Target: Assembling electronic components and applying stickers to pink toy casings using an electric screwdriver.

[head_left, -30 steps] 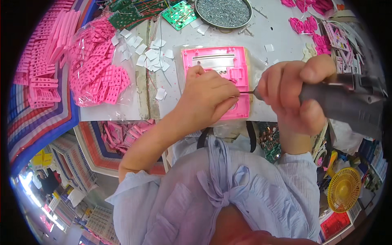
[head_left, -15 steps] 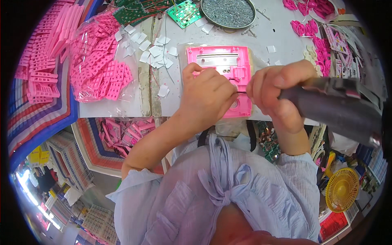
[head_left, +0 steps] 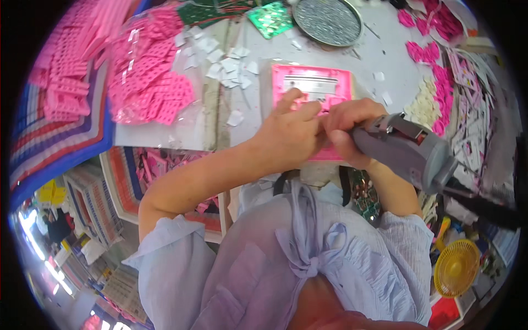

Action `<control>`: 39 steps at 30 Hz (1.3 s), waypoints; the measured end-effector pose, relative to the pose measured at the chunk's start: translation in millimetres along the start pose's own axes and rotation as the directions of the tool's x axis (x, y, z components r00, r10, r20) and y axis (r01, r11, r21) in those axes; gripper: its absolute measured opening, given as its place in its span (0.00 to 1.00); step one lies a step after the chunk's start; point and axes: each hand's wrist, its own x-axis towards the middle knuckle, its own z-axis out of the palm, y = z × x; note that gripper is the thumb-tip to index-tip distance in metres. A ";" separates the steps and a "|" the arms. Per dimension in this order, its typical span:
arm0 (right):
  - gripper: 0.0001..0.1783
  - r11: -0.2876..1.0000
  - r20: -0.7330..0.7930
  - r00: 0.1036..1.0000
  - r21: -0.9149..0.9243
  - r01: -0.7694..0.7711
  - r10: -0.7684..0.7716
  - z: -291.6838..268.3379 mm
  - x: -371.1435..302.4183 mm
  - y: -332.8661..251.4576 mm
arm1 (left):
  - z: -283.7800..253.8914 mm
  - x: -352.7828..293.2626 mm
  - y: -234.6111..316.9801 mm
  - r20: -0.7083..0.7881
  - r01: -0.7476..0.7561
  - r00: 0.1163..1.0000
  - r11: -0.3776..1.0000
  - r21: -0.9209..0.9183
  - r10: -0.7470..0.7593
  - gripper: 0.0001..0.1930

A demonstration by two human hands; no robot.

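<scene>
In front of me on the table lies a pink plastic housing with a silvery strip across its upper part. My right hand is wrapped round the front of a grey electric screwdriver, whose body slants down to the right. The screwdriver's tip is hidden among the fingers. Bent over the housing, my left hand has its thumb side pressed against my right fingertips. Its forefinger rests near the silvery strip. Whatever its other fingers pinch is hidden.
A round tin of small metal screws and a green circuit board sit at the back. White paper squares and a clear bag of pink parts lie left. Cream pieces and pink pieces lie right.
The whole view has shifted, so the table things appear farther right. My hands have come together over the housing, and the screwdriver has turned, its rear end pointing lower and more of its body showing.
</scene>
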 end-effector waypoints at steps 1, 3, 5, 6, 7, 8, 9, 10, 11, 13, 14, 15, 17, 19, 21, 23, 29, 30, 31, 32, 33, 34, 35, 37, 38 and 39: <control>0.12 0.999 0.010 1.000 0.031 -0.014 0.013 -2.3 1.0 4.3 | 0.0 -1.3 -0.3 0.003 -0.013 1.000 1.000 0.005 0.013 0.07; 0.15 0.995 0.032 0.999 0.089 -0.043 0.041 -6.6 3.2 12.0 | 1.7 -5.3 1.5 0.051 -0.031 0.998 0.997 0.075 0.027 0.07; 0.18 0.964 0.052 0.995 0.246 -0.100 0.089 -14.4 12.6 12.5 | 0.6 -5.2 3.4 0.103 -0.089 0.992 0.981 0.175 0.071 0.07; 0.20 0.934 0.041 0.993 0.337 -0.120 0.113 -15.4 18.0 10.9 | 0.0 -4.8 1.9 0.113 -0.092 0.991 0.981 0.172 0.073 0.06; 0.22 0.882 -0.003 0.990 0.454 -0.126 0.143 -15.4 22.3 7.7 | -3.8 -8.3 -4.3 0.091 -0.067 0.994 0.995 0.075 0.060 0.07; 0.22 0.870 -0.037 0.996 0.490 -0.051 0.079 -20.4 27.7 3.5 | -10.2 -10.7 -10.3 0.068 -0.038 0.997 0.999 -0.028 0.040 0.08; 0.23 0.850 -0.074 0.997 0.526 0.024 0.018 -28.3 33.8 -1.5 | -17.9 -12.4 -17.6 0.046 -0.010 0.999 0.991 -0.130 0.016 0.10; 0.23 0.882 -0.091 0.996 0.467 0.058 -0.017 -41.5 36.8 -11.0 | -35.6 -13.5 -32.3 0.085 0.039 0.996 0.986 -0.160 -0.025 0.10; 0.24 0.907 -0.107 0.993 0.411 0.094 -0.055 -56.2 40.8 -19.3 | -54.9 -19.8 -44.1 0.017 0.252 0.968 0.966 -0.062 -0.251 0.09; 0.24 0.940 -0.193 0.979 0.319 0.123 -0.063 -93.6 34.0 -31.4 | -91.9 -40.8 -86.7 -0.244 0.394 0.901 0.913 0.108 -0.360 0.07; 0.23 0.936 -0.211 0.977 0.340 0.091 -0.019 -106.3 33.4 -31.9 | -116.6 -47.9 -98.0 -0.183 0.570 0.822 0.783 0.251 -0.540 0.09; 0.20 0.916 -0.236 0.972 0.386 0.108 -0.014 -110.6 37.8 -30.6 | -133.8 -59.2 -108.6 -0.063 0.576 0.787 0.694 0.433 -0.614 0.11; 0.19 0.936 -0.339 0.936 0.349 0.033 0.093 -110.3 47.3 -32.9 | -138.0 -91.1 -119.3 0.098 0.515 0.727 0.634 0.577 -0.680 0.10; 0.19 0.940 -0.324 0.944 0.337 0.061 0.055 -113.2 53.1 -22.9 | -135.5 -95.1 -115.3 0.023 0.457 0.825 0.689 0.562 -0.565 0.09; 0.16 0.978 -0.402 0.913 0.209 0.021 0.067 -113.9 55.1 -17.6 | -138.6 -95.3 -117.5 0.100 0.487 0.782 0.702 0.520 -0.616 0.08; 0.18 0.981 -0.376 0.926 0.192 0.036 0.040 -114.8 53.2 -16.7 | -146.7 -97.7 -118.5 0.003 0.589 0.776 0.728 0.351 -0.630 0.06; 0.25 0.942 -0.606 0.768 -0.334 -0.013 -0.205 -94.1 52.2 -43.6 | -146.2 -87.2 -98.0 -0.332 0.724 0.506 0.601 -0.337 -0.796 0.06; 0.27 0.848 -0.564 0.734 -0.529 0.031 -0.379 -95.8 43.6 -42.0 | -140.9 -88.3 -94.2 -0.275 0.728 0.404 0.489 -0.480 -0.872 0.07; 0.25 0.820 -0.571 0.683 -0.568 0.074 -0.457 -88.9 37.4 -41.6 | -131.7 -88.8 -93.6 -0.199 0.701 0.310 0.365 -0.612 -0.929 0.07; 0.23 0.805 -0.579 0.629 -0.579 0.132 -0.519 -76.4 35.1 -36.5 | -123.7 -89.7 -95.4 -0.276 0.754 0.344 0.439 -0.488 -0.897 0.09; 0.22 0.809 -0.559 0.653 -0.570 0.146 -0.512 -67.7 31.2 -31.5 | -122.7 -87.8 -91.1 -0.341 0.776 0.433 0.537 -0.330 -0.834 0.08; 0.21 0.802 -0.540 0.670 -0.580 0.142 -0.509 -60.0 24.0 -28.7 | -119.5 -78.9 -90.9 -0.372 0.763 0.540 0.626 -0.163 -0.755 0.07; 0.20 0.815 -0.488 0.757 -0.570 0.100 -0.435 -63.7 12.0 -25.6 | -117.6 -75.4 -93.3 -0.339 0.726 0.506 0.603 -0.329 -0.793 0.06; 0.17 0.879 -0.407 0.887 -0.478 -0.004 -0.218 -52.0 0.4 -16.7 | -116.8 -63.3 -83.8 -0.252 0.611 0.471 0.519 -0.597 -0.845 0.05; 0.16 0.894 -0.327 0.942 -0.442 -0.077 -0.080 -40.6 2.8 -20.0 | -114.3 -52.0 -74.6 -0.206 0.530 0.473 0.463 -0.710 -0.857 0.04; 0.17 0.929 -0.242 0.969 -0.345 -0.136 0.052 -22.4 11.3 -24.8 | -111.0 -49.9 -69.2 -0.190 0.518 0.492 0.462 -0.720 -0.849 0.04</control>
